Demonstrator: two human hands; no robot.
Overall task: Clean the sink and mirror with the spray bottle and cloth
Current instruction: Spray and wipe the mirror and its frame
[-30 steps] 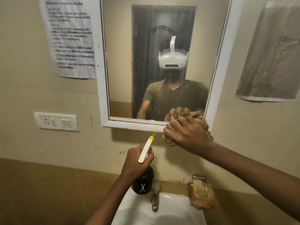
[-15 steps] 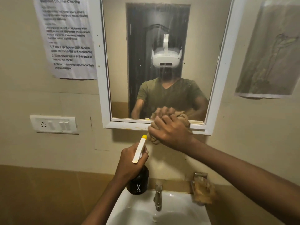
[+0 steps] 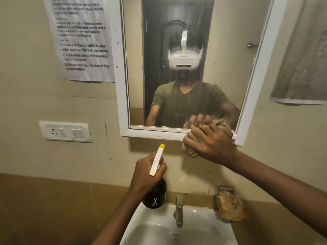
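**At the mirror's lower right corner: wiping**

Head view: right hand point(image 3: 210, 145) clamped on bunched cloth point(image 3: 190, 150), pressed to the mirror point(image 3: 177, 103) frame's bottom edge. Left hand point(image 3: 146, 175) wrapped around spray bottle point(image 3: 155, 195) above sink point(image 3: 208, 227). Advice: flatten the cloth, overlap strokes, work streaked glass top down, keep nozzle off

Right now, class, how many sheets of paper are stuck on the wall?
2. One printed sheet hangs left of the mirror, above the switch plate. One sheet hangs right of the mirror, cut off by the picture's edge. More may lie outside the view.
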